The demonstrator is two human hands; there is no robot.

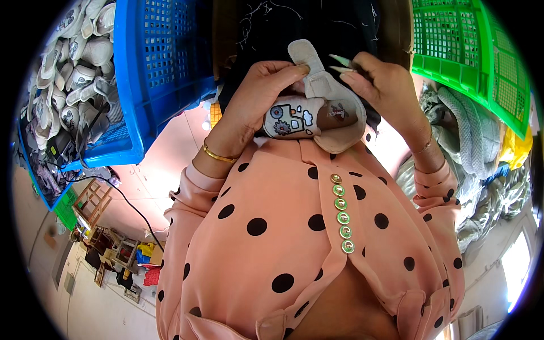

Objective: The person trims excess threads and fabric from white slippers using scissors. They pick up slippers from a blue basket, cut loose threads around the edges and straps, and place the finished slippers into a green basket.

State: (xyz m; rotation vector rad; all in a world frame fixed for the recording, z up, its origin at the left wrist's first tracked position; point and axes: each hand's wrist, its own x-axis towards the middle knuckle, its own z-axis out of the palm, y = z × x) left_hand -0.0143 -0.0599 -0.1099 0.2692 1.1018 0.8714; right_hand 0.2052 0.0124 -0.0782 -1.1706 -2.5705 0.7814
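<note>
My left hand (252, 93) is closed on a small beige child's shoe (345, 116), thumb and fingers pinching near the base of its raised strap (306, 55). On the shoe's toe is a picture patch (290, 120) with cogwheels and a cloud. The shoe's opening faces up and shows a brown insole (333, 118). Just right of the strap, my right hand (391, 85) is closed around a pair of thread snips (341, 61). Their two pointed blades stand apart and aim at the shoe without visibly touching it. The fingers cover the snips' handle.
At the left, a blue plastic basket (129, 102) stands beside a heap of similar shoes (82, 73). A green basket (445, 34) is at the upper right, above grey quilted cloth (470, 130). Loose threads lie on the dark cloth (272, 28) ahead. A black cable (133, 207) hangs at the left.
</note>
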